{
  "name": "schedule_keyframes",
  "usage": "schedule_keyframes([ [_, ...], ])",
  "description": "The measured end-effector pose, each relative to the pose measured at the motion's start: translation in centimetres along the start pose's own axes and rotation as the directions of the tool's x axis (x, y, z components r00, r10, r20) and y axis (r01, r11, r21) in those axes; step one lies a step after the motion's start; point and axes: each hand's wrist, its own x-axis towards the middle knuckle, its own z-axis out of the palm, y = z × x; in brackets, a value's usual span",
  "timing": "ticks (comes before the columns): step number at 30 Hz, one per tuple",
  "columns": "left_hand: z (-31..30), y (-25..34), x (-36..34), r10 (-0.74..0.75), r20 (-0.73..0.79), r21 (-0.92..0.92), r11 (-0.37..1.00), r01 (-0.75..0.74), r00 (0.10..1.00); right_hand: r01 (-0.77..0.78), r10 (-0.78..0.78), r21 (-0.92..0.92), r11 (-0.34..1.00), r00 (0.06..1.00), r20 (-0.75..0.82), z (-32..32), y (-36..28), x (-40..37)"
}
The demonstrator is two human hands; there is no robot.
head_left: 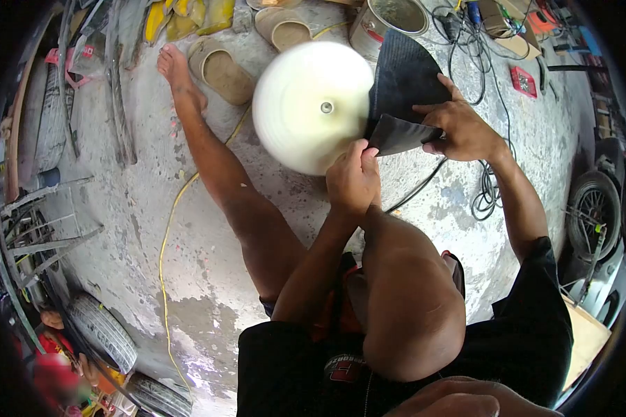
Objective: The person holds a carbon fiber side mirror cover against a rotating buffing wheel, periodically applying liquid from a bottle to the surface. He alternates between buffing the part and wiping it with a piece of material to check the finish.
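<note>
A black sheet [407, 76], bent with a folded lower flap, is held against the right edge of a round white wheel [299, 111]. The wheel's face looks blurred, with a small metal hub at its centre. My left hand [353, 177] pinches the sheet's lower left corner, close below the wheel's rim. On the right side of the sheet, my right hand [462, 128] grips the flap, its fingers spread over the black surface.
A metal can [400, 15] and tan clogs [222, 69] stand beyond the wheel. Black cables [490, 187] lie at right, and a yellow cord [163, 267] crosses the floor at left. Tires [103, 330] and another person [59, 372] are at lower left.
</note>
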Motion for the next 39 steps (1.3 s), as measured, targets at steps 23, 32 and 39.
schedule_keyframes([
  [23,-7.0,-1.4,5.1,0.658,0.203,0.054,0.732,-0.679,0.725,0.200,-0.027,0.393,0.897,0.914,-0.404,11.2,-1.2,0.0],
  [32,-5.2,-2.8,4.5,0.639,0.103,0.095,0.756,-0.647,0.762,0.199,-0.061,0.396,0.896,0.940,-0.335,11.8,0.6,1.2],
  [39,-5.3,-1.3,4.6,0.659,0.142,0.140,0.725,-0.674,0.738,0.212,-0.035,0.458,0.863,0.930,-0.365,14.1,0.8,1.9],
])
